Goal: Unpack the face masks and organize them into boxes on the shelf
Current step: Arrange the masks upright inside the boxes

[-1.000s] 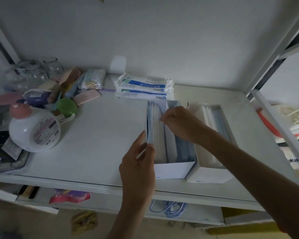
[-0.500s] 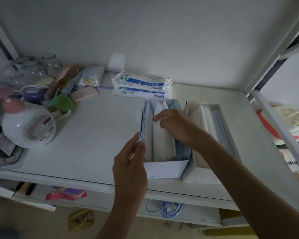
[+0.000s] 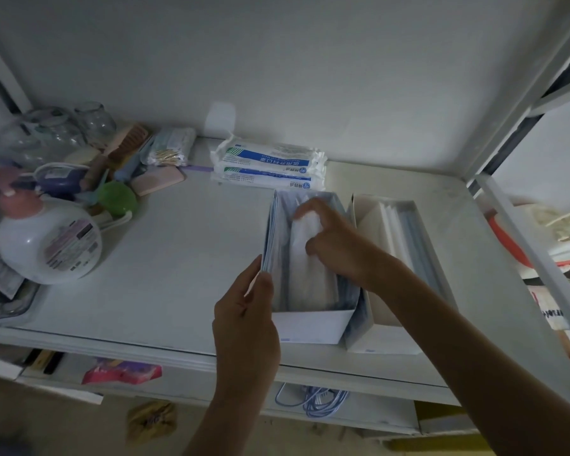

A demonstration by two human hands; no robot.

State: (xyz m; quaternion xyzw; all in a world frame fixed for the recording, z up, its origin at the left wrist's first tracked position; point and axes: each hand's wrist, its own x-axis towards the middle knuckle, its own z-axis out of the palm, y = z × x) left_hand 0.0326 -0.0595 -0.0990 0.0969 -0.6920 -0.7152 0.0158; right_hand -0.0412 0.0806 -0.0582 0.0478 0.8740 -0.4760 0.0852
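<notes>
Two open white boxes stand side by side on the white shelf (image 3: pixel 165 258). The left box (image 3: pixel 310 327) holds upright blue and white face masks (image 3: pixel 305 274). My left hand (image 3: pixel 247 311) pinches the box's left wall near the front corner. My right hand (image 3: pixel 336 241) reaches into that box and presses on the white masks in its middle. The right box (image 3: pixel 385 337) holds more masks along its right side. Two sealed mask packs (image 3: pixel 270 166), white with blue print, lie stacked behind the boxes by the wall.
A white pump bottle (image 3: pixel 50 238) with a pink top, a green ball (image 3: pixel 117 199), glass jars (image 3: pixel 63 126), cotton swabs (image 3: pixel 170 153) and other toiletries crowd the shelf's left end. A white upright (image 3: pixel 520 93) frames the right side. Blue cable (image 3: pixel 313 399) lies on the lower shelf.
My right hand has pushed deeper into the left box, spreading the masks apart. My left hand stays on the box's left wall.
</notes>
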